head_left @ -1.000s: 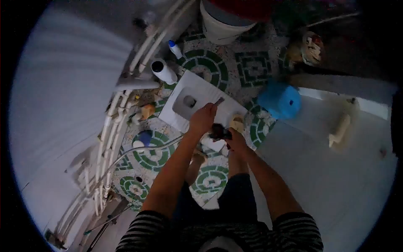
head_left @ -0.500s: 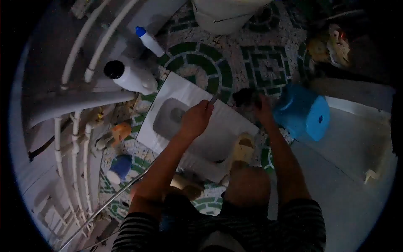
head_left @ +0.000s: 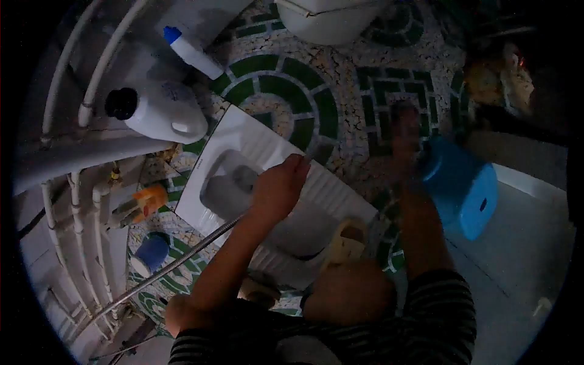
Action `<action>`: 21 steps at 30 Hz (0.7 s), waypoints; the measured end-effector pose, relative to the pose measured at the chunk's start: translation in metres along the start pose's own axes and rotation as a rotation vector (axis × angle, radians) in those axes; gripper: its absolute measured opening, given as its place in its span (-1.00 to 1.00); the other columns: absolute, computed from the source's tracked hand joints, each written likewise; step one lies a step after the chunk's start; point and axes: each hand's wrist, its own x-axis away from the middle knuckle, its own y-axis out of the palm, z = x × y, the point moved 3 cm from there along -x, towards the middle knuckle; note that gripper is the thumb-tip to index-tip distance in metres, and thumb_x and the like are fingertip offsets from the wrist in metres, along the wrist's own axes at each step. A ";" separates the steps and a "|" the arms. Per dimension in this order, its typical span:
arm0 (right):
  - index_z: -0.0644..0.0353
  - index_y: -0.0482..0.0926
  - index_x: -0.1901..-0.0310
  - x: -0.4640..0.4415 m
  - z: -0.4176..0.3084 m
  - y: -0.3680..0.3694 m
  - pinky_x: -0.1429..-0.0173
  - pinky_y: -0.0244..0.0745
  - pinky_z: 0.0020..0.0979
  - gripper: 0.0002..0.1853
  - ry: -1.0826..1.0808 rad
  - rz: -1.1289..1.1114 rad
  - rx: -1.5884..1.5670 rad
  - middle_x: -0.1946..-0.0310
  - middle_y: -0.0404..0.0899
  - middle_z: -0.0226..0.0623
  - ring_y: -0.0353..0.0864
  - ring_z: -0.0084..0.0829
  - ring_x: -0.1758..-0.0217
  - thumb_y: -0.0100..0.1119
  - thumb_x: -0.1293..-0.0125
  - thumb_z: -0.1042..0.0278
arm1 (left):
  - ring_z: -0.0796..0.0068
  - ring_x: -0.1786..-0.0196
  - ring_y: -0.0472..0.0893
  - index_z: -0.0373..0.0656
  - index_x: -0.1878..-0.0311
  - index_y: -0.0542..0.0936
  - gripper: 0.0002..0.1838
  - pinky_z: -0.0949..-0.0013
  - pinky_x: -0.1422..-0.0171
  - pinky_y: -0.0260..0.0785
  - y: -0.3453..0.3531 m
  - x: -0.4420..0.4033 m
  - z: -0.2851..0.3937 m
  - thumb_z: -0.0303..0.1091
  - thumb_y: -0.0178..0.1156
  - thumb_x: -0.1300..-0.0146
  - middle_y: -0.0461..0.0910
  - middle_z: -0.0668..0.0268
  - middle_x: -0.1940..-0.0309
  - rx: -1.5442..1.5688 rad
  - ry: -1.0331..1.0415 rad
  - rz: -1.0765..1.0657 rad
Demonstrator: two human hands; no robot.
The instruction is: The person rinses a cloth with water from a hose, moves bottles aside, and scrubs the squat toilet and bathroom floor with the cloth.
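My left hand (head_left: 280,185) is closed in a fist above the white squat toilet (head_left: 210,137). A ribbed metal hose (head_left: 176,263) runs from the lower left up behind my left forearm to this fist. A slim grey end sticks out past the fingers. My right hand (head_left: 404,131) is stretched forward over the green-patterned floor and smeared by motion. Something dark shows at its fingers, too blurred to name. A blue plastic stool (head_left: 468,194) stands close to my right forearm. One tan slipper (head_left: 345,242) shows on the toilet's edge.
At the left wall stand a white jug with black cap (head_left: 164,109) and a blue-capped white bottle (head_left: 191,53), beside pipes (head_left: 76,194). Lower down are an orange item (head_left: 149,199) and a blue cup (head_left: 151,252). A white bucket (head_left: 328,24) stands at the far end.
My right hand has swung forward and right, away from the toilet's edge, and the dark thing is no longer beside the toilet. The view has shifted. My left fist stays over the toilet.
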 end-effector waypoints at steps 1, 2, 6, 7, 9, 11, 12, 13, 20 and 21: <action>0.16 0.29 -0.23 -0.012 0.008 0.000 -0.06 0.45 -0.12 -0.44 -0.034 0.059 0.200 -0.08 0.41 -0.09 0.46 -0.06 -0.05 0.03 -0.26 0.05 | -0.11 0.33 0.54 -0.15 0.11 0.44 -0.73 -0.01 0.28 0.36 -0.003 -0.001 0.007 -0.15 -0.03 -0.34 0.56 -0.02 0.44 -0.018 0.002 0.003; 0.17 0.33 -0.18 -0.024 0.016 0.000 -0.02 0.48 -0.13 -0.47 -0.056 0.126 0.401 -0.01 0.47 -0.10 0.49 -0.07 -0.01 0.03 -0.26 0.05 | -0.11 0.33 0.54 -0.16 0.11 0.44 -0.73 -0.02 0.29 0.36 -0.006 0.000 0.016 -0.15 -0.02 -0.34 0.56 -0.02 0.45 -0.037 0.011 0.009; 0.16 0.51 0.13 -0.015 -0.052 0.050 0.08 0.49 -0.11 -0.71 -0.313 0.220 0.600 0.23 0.56 -0.14 0.53 -0.14 0.06 0.08 -0.20 0.16 | -0.10 0.37 0.55 -0.16 0.11 0.45 -0.75 -0.01 0.34 0.35 0.007 -0.006 0.048 -0.19 0.01 -0.33 0.56 -0.01 0.48 -0.129 0.078 0.043; 0.14 0.52 0.12 -0.018 -0.096 0.069 0.06 0.47 -0.09 -0.69 -0.058 -0.239 0.575 0.18 0.55 -0.15 0.52 -0.15 0.05 0.10 -0.18 0.15 | -0.10 0.37 0.55 -0.16 0.10 0.45 -0.75 -0.01 0.35 0.35 0.009 -0.009 0.055 -0.18 0.00 -0.33 0.56 -0.01 0.49 -0.165 0.093 0.036; 0.10 0.51 0.07 0.026 -0.125 0.083 0.04 0.47 -0.11 -0.68 -0.120 -0.524 0.191 0.10 0.52 -0.19 0.51 -0.19 0.02 0.10 -0.19 0.16 | -0.09 0.39 0.55 -0.15 0.08 0.45 -0.74 -0.02 0.36 0.34 0.012 -0.013 0.066 -0.18 0.00 -0.33 0.56 -0.02 0.50 -0.237 0.115 0.032; 0.09 0.48 -0.03 0.056 -0.105 0.097 -0.03 0.43 -0.17 -0.66 -0.645 -0.421 0.067 0.02 0.49 -0.20 0.46 -0.24 -0.06 0.03 -0.26 0.17 | -0.09 0.40 0.56 -0.14 0.04 0.45 -0.73 -0.02 0.36 0.35 0.002 -0.016 0.075 -0.17 0.00 -0.33 0.56 -0.03 0.50 -0.308 0.044 0.013; 0.11 0.46 -0.08 0.048 -0.092 0.096 -0.11 0.38 -0.19 -0.63 -0.864 -0.496 0.274 -0.03 0.47 -0.19 0.42 -0.26 -0.12 -0.03 -0.31 0.17 | -0.09 0.41 0.56 -0.13 0.03 0.45 -0.72 -0.03 0.36 0.35 -0.005 -0.020 0.078 -0.17 0.00 -0.32 0.56 -0.03 0.50 -0.345 0.017 0.013; 0.13 0.44 -0.14 0.040 -0.077 0.093 -0.18 0.33 -0.21 -0.61 -1.075 -0.566 0.491 -0.07 0.45 -0.17 0.37 -0.28 -0.18 -0.08 -0.36 0.16 | -0.09 0.41 0.56 -0.13 0.01 0.44 -0.70 -0.03 0.36 0.35 -0.009 -0.023 0.079 -0.16 -0.01 -0.33 0.56 -0.03 0.50 -0.340 0.034 0.048; 0.09 0.49 0.09 -0.100 0.014 -0.010 0.12 0.47 -0.24 -0.78 0.095 0.309 0.257 0.26 0.51 -0.34 0.49 -0.34 0.23 0.01 -0.27 0.26 | -0.09 0.39 0.57 -0.12 0.01 0.46 -0.63 -0.03 0.30 0.39 -0.002 -0.022 0.068 -0.05 -0.12 -0.37 0.58 -0.02 0.46 -0.413 -0.086 0.017; 0.11 0.47 0.07 -0.100 0.049 0.025 0.11 0.46 -0.23 -0.75 0.109 0.280 -0.380 0.28 0.52 -0.31 0.51 -0.30 0.21 0.06 -0.23 0.28 | -0.10 0.38 0.57 -0.11 0.02 0.46 -0.64 -0.03 0.28 0.39 0.000 -0.022 0.064 -0.05 -0.11 -0.37 0.58 -0.03 0.46 -0.398 -0.057 0.008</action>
